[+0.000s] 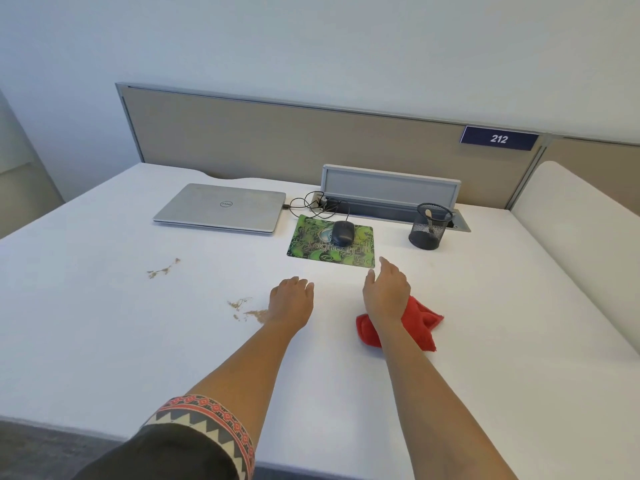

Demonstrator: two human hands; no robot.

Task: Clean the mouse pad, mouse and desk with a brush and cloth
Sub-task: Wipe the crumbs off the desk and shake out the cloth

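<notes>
A green patterned mouse pad (311,249) lies on the white desk (138,341) with a dark wired mouse (343,233) on its far part. A crumpled red cloth (424,323) lies on the desk under my right forearm. My right hand (386,289) hovers with relaxed fingers just short of the pad's near right corner and holds nothing. My left hand (292,299) is stretched out, palm down, near the desk surface and is empty. A brush handle (429,216) sticks out of a black mesh cup (428,226). Brown crumbs (249,308) lie left of my left hand.
A shut silver laptop (221,208) sits at the back left. More crumbs (162,269) are scattered further left. A raised cable hatch (389,187) with tangled cords stands behind the pad. A beige partition runs along the desk's far edge.
</notes>
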